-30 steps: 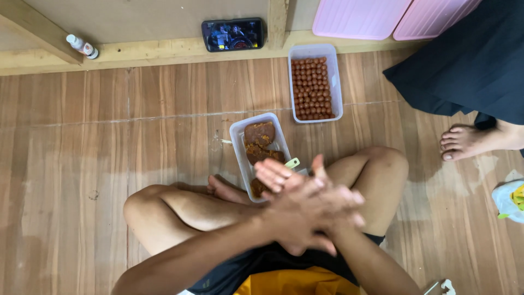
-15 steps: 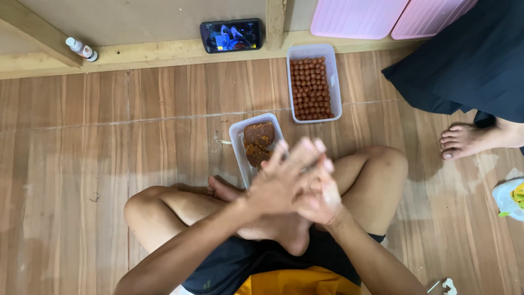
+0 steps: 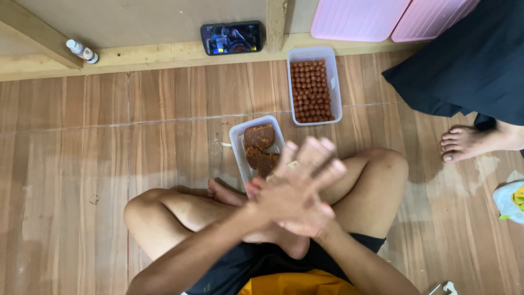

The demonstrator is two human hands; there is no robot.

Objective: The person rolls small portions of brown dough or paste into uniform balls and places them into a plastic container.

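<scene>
I sit cross-legged on a wooden floor. My left hand (image 3: 297, 183) lies flat on top of my right hand (image 3: 305, 221), palm against palm, above my shins. The fingers of the upper hand are stretched and spread, pointing up and to the right. Whatever is between the palms is hidden. Just beyond my hands stands a clear tub (image 3: 238, 143) holding a dark brown paste (image 3: 259, 146). Farther back a second clear tub (image 3: 314, 53) is filled with several small brown balls in rows.
A phone (image 3: 232, 38) with a lit screen leans on the wooden ledge at the back. A small white bottle (image 3: 82, 51) lies at the left. Two pink lids (image 3: 360, 19) stand at the back right. Another person's bare foot (image 3: 464, 143) and dark garment (image 3: 464, 60) are at the right.
My pressed hands have slid against each other. The upper hand's fingers swung from pointing left and up to pointing up and right, now nearer the paste tub.
</scene>
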